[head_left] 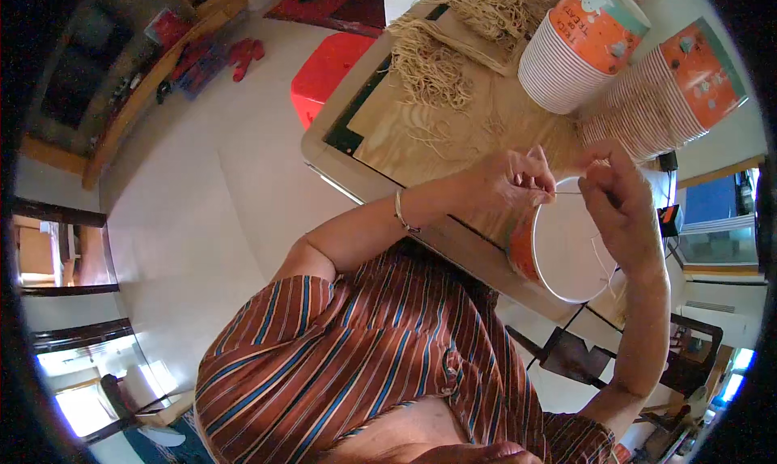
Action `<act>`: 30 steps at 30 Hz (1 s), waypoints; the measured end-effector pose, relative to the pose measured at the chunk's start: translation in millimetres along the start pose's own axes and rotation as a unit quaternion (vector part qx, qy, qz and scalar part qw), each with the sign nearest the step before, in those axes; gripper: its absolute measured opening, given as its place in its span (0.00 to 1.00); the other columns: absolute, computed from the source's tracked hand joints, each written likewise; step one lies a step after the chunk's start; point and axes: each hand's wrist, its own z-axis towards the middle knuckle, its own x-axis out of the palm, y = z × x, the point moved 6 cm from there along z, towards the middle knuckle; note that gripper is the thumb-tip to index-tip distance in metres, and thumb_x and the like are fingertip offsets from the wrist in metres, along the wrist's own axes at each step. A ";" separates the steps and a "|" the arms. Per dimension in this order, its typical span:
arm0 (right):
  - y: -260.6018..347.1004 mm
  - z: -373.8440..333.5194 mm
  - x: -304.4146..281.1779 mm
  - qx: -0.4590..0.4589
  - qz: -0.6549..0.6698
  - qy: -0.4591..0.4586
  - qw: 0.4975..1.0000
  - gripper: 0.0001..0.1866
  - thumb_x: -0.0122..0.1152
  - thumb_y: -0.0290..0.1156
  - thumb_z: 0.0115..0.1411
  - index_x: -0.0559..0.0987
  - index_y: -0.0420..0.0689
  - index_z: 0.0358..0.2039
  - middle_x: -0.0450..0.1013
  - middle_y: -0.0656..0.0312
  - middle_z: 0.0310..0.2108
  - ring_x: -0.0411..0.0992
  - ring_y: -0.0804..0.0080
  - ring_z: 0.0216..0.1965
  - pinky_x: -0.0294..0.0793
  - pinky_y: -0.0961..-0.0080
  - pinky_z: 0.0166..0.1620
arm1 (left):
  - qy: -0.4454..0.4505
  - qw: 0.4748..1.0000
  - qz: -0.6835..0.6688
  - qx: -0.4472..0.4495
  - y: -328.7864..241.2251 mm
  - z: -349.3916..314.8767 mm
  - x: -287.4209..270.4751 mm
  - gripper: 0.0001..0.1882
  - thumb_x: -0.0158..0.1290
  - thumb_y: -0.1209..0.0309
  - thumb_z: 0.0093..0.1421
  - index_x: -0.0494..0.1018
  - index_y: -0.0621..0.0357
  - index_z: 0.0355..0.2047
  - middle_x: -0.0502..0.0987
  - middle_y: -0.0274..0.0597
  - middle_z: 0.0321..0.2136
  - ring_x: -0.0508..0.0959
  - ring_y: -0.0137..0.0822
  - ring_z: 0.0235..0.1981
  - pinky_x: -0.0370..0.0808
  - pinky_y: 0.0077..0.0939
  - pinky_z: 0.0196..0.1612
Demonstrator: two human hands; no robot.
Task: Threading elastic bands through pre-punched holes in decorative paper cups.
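Note:
A thin string is drawn taut between my two hands over the mouth of a paper bucket. My left hand pinches one part of it between thumb and fingers, near the bucket's far left rim. Just to its right, my right hand has its fingers closed on the other part, over the right side of the opening. The paper bucket is white inside and orange outside, tilted so its mouth faces up toward me. Along its inner right side hangs a loose loop of string.
Tangled beige cords lie on the wooden board covering the table. Two nested stacks of orange and white paper buckets, a nearer stack and a right stack, stand at the back. A red stool is beyond the table's left edge.

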 end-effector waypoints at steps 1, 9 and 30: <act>-1.5 0.3 -3.1 0.003 0.001 -0.003 1.000 0.09 0.51 0.18 0.59 0.69 0.43 0.39 0.60 0.72 0.21 0.56 0.87 0.22 0.55 0.86 0.25 | -0.006 0.999 0.035 0.019 -4.2 1.2 -0.4 0.05 0.59 0.68 0.57 0.78 0.53 0.32 0.70 0.31 0.30 0.70 0.23 0.32 0.67 0.20 0.35; -17.5 -8.7 -51.4 -0.007 0.012 -0.085 0.996 0.10 0.52 0.20 0.58 0.73 0.46 0.40 0.64 0.74 0.25 0.57 0.90 0.24 0.55 0.89 0.25 | -0.043 0.998 0.049 0.006 0.2 0.9 0.4 0.07 0.58 0.70 0.57 0.75 0.61 0.31 0.69 0.35 0.30 0.70 0.28 0.33 0.67 0.22 0.38; -194.1 -21.4 -38.3 0.201 0.279 -0.119 0.931 0.09 0.56 0.32 0.60 0.79 0.40 0.36 0.75 0.66 0.28 0.72 0.80 0.28 0.72 0.80 0.30 | -0.163 0.976 0.102 -0.103 -11.3 -2.2 12.4 0.06 0.51 0.71 0.62 0.71 0.61 0.34 0.74 0.31 0.24 0.73 0.22 0.25 0.71 0.19 0.28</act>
